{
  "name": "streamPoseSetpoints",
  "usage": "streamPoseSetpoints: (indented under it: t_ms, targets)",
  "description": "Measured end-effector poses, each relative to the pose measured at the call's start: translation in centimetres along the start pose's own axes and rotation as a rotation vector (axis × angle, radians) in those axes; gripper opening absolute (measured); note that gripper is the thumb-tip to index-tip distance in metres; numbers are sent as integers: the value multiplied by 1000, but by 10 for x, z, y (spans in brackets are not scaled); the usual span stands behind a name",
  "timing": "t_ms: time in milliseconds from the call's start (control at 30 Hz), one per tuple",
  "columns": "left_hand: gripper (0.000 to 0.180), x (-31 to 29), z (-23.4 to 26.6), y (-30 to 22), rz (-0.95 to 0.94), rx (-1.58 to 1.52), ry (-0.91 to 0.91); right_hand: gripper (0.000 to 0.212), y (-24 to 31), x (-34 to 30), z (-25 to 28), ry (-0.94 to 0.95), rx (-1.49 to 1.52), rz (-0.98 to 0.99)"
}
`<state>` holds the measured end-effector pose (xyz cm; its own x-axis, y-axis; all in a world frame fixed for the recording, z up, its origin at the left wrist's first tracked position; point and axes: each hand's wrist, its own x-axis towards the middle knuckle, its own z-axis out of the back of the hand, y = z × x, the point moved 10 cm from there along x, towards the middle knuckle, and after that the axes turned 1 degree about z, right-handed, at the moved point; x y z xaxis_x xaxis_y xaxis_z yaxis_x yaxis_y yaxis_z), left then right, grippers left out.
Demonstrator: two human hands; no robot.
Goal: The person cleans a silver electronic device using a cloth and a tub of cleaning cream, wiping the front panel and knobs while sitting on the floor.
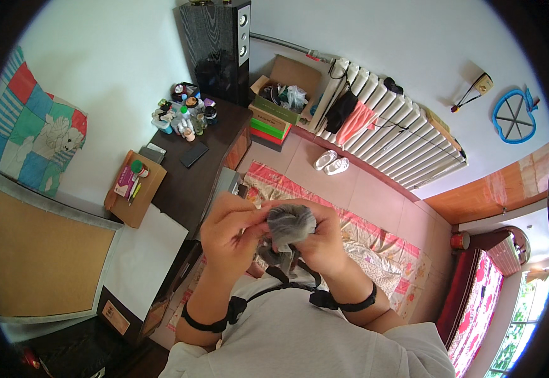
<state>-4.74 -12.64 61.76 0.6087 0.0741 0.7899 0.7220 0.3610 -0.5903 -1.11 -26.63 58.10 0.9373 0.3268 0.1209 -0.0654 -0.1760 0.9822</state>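
Note:
A bunched piece of grey cloth (291, 223) is held up in front of my chest between both hands. It is gathered into a rounded roll at the top, and darker folds hang below it. I cannot tell whether it is a sock or some other small garment. My left hand (227, 230) pinches its left edge between thumb and fingers. From the other side, my right hand (323, 242) is wrapped round the cloth, its fingers partly hidden behind the roll. Black straps circle both forearms.
On the left, a dark desk (173, 183) carries bottles, a black phone (194, 154) and an open cardboard box (137, 205). A patterned pink mat (274, 183) covers the floor below. White shoes (331, 162) stand near the radiator (400, 135). A bed (476, 302) is at right.

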Motion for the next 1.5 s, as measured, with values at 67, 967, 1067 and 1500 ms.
streamPoseSetpoints:
  t_ms: [67,967,1067,1500]
  targets:
    - [27,3,-1,-7,-58,82,20,19,-22,-1,2,75,-35,-250]
    - [12,-31,-27,45,490,-377,42,42,6,10,6,-12,-350,224]
    - [14,-28,-28,38,346,-146,81,38,-10,9,13,-80,-299,72]
    - [15,-30,-36,41,380,-331,-28,26,-31,19,12,8,146,-130]
